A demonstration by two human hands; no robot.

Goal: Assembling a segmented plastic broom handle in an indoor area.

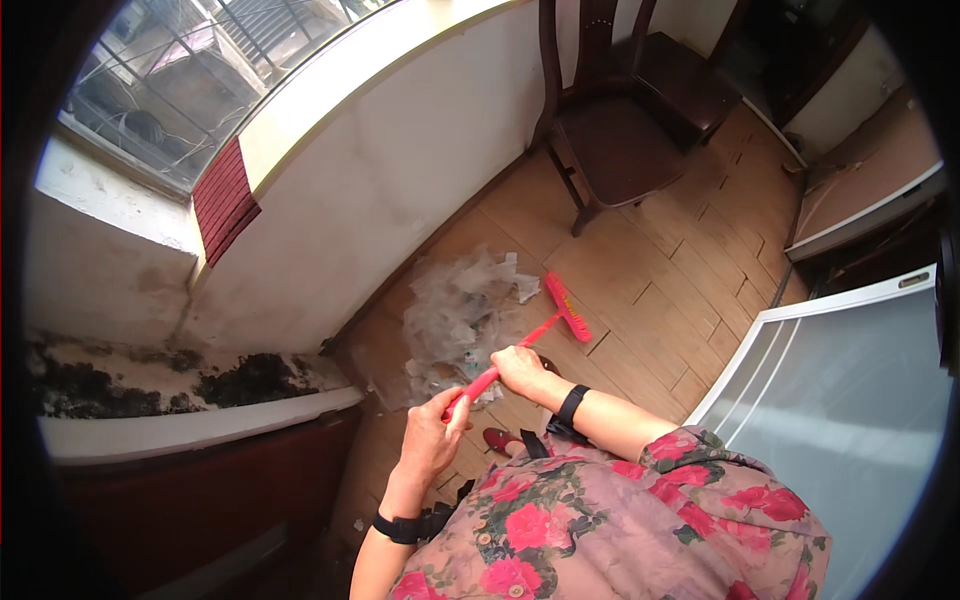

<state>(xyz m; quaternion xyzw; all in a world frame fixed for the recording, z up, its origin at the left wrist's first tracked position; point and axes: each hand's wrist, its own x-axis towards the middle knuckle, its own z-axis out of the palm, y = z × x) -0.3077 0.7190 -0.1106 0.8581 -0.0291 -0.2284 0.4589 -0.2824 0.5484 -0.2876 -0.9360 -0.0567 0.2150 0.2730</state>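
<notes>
Both of my hands grip one long-handled pink-red broom (567, 307). My left hand (433, 432) is closed round the top end of the handle. Lower on the handle, my right hand (521, 369) wraps it with its fingers. The broom's head rests at the wood-look floor, its bristles turned to the right. Just left of the head lies a pile of crumpled clear plastic and white scraps (455, 305), with a gap between the pile and the bristles. Part of the pile is hidden behind my hands and the handle.
A dark wooden chair (615, 145) stands beyond the broom. A white wall (400, 130) with a window (200, 85) runs along the left. At the right is a white-framed glass panel (840, 390). A dark red cabinet (210, 500) fills the lower left.
</notes>
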